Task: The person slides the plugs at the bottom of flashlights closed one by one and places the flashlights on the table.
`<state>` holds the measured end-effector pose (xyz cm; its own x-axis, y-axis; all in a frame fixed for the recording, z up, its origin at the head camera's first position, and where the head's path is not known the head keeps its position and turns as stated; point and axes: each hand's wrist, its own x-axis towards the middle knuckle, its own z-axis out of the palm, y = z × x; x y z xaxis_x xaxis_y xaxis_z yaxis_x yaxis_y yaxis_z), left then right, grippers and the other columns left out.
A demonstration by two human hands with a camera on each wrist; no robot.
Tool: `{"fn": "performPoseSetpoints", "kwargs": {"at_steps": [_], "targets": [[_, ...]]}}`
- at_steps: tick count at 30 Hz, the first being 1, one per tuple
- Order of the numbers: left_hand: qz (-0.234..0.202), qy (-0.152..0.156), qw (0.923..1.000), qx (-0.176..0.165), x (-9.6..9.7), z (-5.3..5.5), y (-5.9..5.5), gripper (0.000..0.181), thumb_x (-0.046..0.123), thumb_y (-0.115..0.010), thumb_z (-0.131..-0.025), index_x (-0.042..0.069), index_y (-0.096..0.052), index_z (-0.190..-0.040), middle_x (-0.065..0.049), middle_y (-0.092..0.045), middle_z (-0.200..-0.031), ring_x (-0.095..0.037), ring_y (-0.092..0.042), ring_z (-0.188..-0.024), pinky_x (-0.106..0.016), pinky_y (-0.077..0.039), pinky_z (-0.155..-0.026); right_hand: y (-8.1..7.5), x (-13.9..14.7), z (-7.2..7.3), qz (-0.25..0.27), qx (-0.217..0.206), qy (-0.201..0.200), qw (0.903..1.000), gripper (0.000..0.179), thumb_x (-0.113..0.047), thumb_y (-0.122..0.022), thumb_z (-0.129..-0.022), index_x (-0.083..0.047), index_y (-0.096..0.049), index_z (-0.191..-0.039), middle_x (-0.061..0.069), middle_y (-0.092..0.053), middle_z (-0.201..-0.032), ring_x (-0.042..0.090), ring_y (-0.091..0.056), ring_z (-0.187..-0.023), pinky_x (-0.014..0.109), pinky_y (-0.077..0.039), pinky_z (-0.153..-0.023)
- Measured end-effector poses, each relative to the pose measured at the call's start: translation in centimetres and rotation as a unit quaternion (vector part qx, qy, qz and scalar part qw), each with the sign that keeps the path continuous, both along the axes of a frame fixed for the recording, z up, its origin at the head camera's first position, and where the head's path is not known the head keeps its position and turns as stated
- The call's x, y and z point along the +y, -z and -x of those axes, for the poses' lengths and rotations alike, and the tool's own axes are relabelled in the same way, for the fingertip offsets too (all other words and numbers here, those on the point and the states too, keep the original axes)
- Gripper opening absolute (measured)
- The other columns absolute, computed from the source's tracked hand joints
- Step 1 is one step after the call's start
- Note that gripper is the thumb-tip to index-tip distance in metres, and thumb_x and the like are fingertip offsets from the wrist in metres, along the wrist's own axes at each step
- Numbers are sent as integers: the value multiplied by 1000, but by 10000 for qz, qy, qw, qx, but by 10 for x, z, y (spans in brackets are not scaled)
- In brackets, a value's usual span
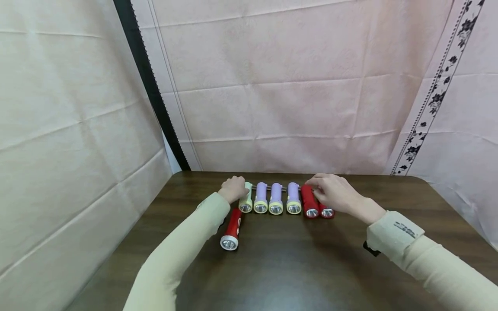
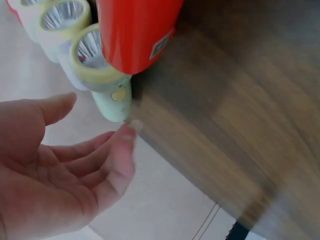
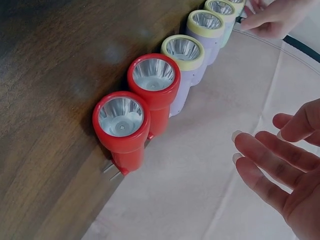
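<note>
Flashlights stand in a row near the table's far edge, lenses facing me: one mint green [image 1: 246, 198], three lavender with yellow rims [image 1: 276, 199], and two red [image 1: 309, 201]. At the row's left end, my left hand [image 1: 232, 189] is beside the green flashlight; in the left wrist view its loosely bent fingers [image 2: 120, 155] lie near the tail, holding nothing. My right hand [image 1: 330, 190] hovers over the red pair, partly hiding the rightmost red flashlight [image 3: 122, 125]. Its fingers [image 3: 270, 165] look relaxed around nothing. A separate red flashlight with a white rim [image 1: 233, 229] lies nearer me.
The dark wooden table [image 1: 272, 268] ends just behind the row. A pale cloth [image 1: 272, 108] hangs behind it, and another cloth [image 1: 70, 129] hangs on the left. Two thin metal prongs [image 3: 114, 171] stick out beside the end red flashlight.
</note>
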<state>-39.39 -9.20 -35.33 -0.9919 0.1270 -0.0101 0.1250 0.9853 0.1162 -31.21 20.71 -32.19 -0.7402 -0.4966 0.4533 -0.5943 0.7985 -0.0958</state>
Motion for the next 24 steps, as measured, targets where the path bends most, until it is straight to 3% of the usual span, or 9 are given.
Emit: {"fn": "performPoseSetpoints", "kwargs": {"at_steps": [4, 9, 13, 16, 24], "targets": [[-175, -113, 9995, -233, 7, 14, 4, 26, 30, -60, -92, 7, -66, -101, -9, -64, -92, -22, -58, -78, -38, -50, -69, 1, 1, 2, -30, -100, 42, 9999, 26, -5, -61, -84, -11, -72, -106, 5, -71, -102, 16, -62, -80, 35, -52, -69], [-154, -363, 9977, -542, 17, 23, 11, 25, 33, -64, -90, 8, -64, -93, -7, -61, -90, -21, -56, -81, -36, -47, -70, 3, 0, 3, 5, -151, 99, 9998, 28, -4, -58, -84, -10, -72, -108, 5, -71, -103, 15, -59, -78, 33, -50, -68], [-209, -533, 9962, -657, 18, 25, 14, 20, 28, -66, -88, 9, -60, -84, -7, -57, -88, -21, -53, -79, -33, -43, -65, 5, 0, 3, 9, -210, 67, 9998, 29, -4, -57, -84, -10, -72, -109, 6, -71, -103, 15, -59, -79, 33, -50, -68], [-383, -492, 9958, -668, 17, 26, 16, 16, 22, -65, -87, 8, -58, -82, -6, -54, -83, -20, -51, -74, -31, -41, -60, 7, 1, 4, -30, -219, 77, 9997, 29, -4, -58, -83, -11, -72, -108, 6, -71, -103, 15, -59, -80, 33, -50, -69], [-721, -357, 9948, -620, 17, 30, 15, 14, 18, -63, -88, 4, -61, -91, -7, -53, -79, -20, -50, -67, -31, -41, -57, 7, 4, 10, 29, -235, 144, 9996, 28, -5, -58, -85, -8, -71, -109, 7, -71, -100, 13, -55, -73, 31, -48, -66]]}}
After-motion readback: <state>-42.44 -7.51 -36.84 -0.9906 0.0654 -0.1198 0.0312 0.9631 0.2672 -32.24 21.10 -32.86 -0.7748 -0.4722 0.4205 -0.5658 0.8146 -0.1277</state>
